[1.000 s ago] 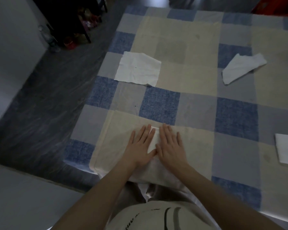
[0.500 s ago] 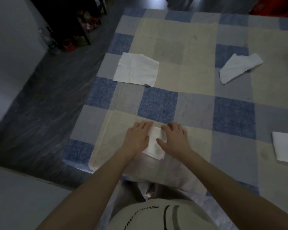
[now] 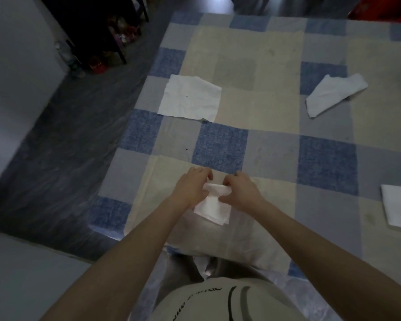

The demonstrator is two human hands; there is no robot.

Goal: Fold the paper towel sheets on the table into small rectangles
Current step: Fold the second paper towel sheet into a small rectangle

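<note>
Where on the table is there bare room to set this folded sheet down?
Bare cloth lies between the flat sheet and the crumpled sheet, and between your right hand and the folded rectangle. It is crowded at the near edge, where both hands pinch the sheet.

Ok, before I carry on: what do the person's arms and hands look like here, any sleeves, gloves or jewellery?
Both forearms are bare up to the frame edge, with no sleeves showing. The left hand and right hand wear no gloves, and no rings, watch or bracelets are visible. The light is dim, so fine detail is hard to tell.
</note>
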